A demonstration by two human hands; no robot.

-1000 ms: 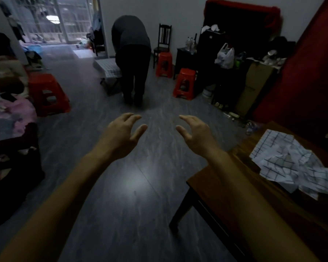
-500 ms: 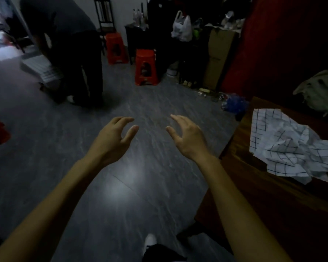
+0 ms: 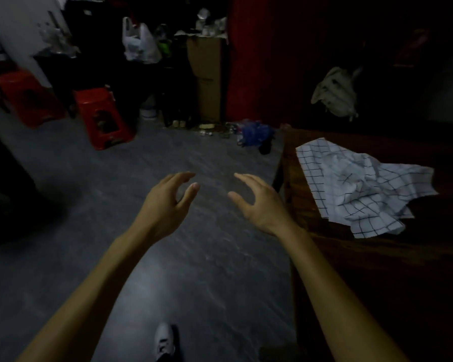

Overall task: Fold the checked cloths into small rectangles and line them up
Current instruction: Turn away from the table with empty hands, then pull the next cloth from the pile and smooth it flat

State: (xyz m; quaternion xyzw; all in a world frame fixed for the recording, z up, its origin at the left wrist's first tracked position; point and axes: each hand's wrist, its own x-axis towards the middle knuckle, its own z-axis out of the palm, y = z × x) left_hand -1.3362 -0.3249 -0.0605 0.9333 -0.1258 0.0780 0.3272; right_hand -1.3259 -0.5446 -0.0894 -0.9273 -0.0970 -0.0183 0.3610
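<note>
Left hand [image 3: 168,202] and right hand [image 3: 262,205] hover over the floor, fingers loosely spread, holding nothing. Crumpled checked cloths [image 3: 358,186] lie heaped near the wooden table's [image 3: 377,270] far left corner.

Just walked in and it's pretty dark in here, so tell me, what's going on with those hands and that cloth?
A person is holding both bare hands out over the grey floor, left hand and right hand, fingers loosely curled and holding nothing. The checked cloths lie in a crumpled, unfolded heap on the wooden table to the person's right, and neither hand touches them. No folding has started yet.
</note>
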